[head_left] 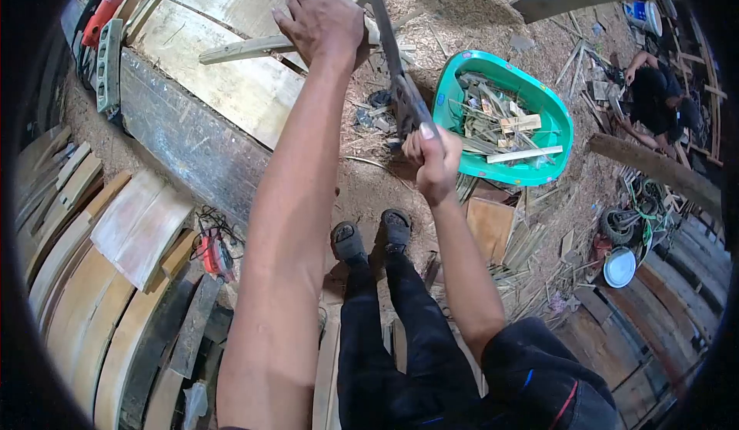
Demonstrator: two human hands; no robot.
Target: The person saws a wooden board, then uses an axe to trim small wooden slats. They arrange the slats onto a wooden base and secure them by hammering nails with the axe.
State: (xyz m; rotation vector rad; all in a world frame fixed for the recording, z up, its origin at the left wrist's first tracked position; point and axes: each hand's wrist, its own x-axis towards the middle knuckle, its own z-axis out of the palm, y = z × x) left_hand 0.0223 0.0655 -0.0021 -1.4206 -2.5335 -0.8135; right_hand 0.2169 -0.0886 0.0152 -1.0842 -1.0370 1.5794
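Observation:
My left hand (319, 23) is closed over a wooden strip (242, 50), pressing it on the pale plank top of the workbench (208, 76). One end of the strip lies across the boards to the left; the other pokes out past my wrist. In my right hand (433, 160) is a handsaw (391, 49), gripped by its dark handle. Its long dark blade is seen nearly edge-on, pointing away from me, and overlaps the strip's right end in this view. My fingers partly hide the handle.
A green tub (566, 137) of wood scraps stands right of the saw. Stacked curved planks (73, 299) fill the left side. A red power tool (108, 10) lies on the bench's far left, a red device (215, 254) below. Another person (658, 95) crouches at far right.

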